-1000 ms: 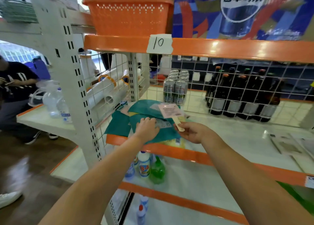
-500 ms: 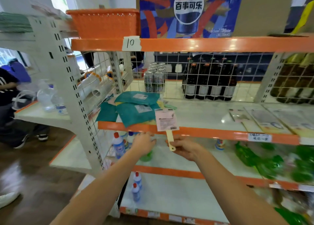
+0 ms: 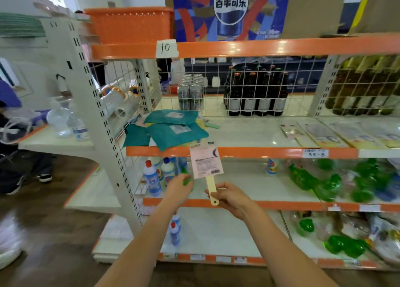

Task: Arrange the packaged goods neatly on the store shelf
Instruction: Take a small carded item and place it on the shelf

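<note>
While the right hand (image 3: pixel 232 198) pinches the cream handle of a pink packaged item (image 3: pixel 206 163) and holds it upright in front of the store shelf (image 3: pixel 259 152), the left hand (image 3: pixel 179 189) hangs just to its left with fingers loosely curled, close to the card's lower left corner; whether it touches the pack I cannot tell. The pink card overlaps the orange front edge of the middle shelf board, near the teal packets (image 3: pixel 173 128) that lie in a loose overlapping pile at the left end of that board. Flat pale packs (image 3: pixel 337 133) lie in a row at the right end of the same board. Behind the wire grid at the far side stand cans (image 3: pixel 190 96) and dark bottles (image 3: pixel 257 96). On the board below, white bottles with coloured caps (image 3: pixel 152 178) stand at the left and green bagged goods (image 3: pixel 337 182) lie at the right.
</note>
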